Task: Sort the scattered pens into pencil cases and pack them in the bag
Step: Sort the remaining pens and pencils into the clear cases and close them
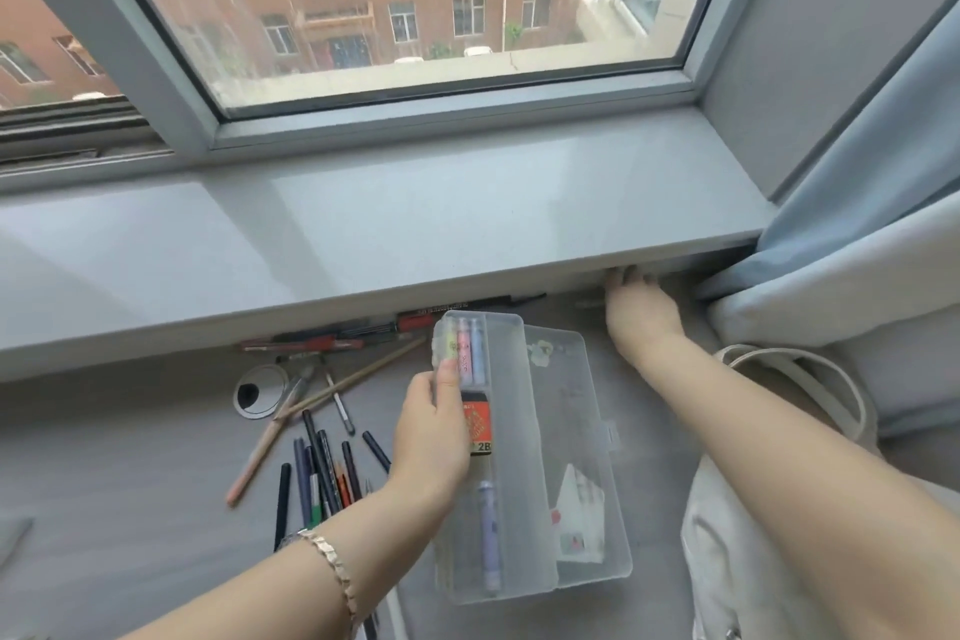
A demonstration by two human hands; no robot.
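Note:
A clear plastic pencil case (524, 463) lies open on the grey desk, holding an orange 2B box (479, 424) and a lilac pen (488, 535). My left hand (431, 431) holds a small pack of pastel highlighters (460, 348) over the case's far end. My right hand (639, 309) reaches under the windowsill edge at the back right; its fingertips are hidden there. Scattered pens and pencils (322, 463) lie left of the case, and red and black pens (332, 340) line the gap under the sill. A cream bag (769, 509) sits at the right.
The grey windowsill (389, 244) overhangs the back of the desk. A round cable grommet (257, 392) sits left of the pens. A blue and white curtain (857, 265) hangs at the right, above the bag.

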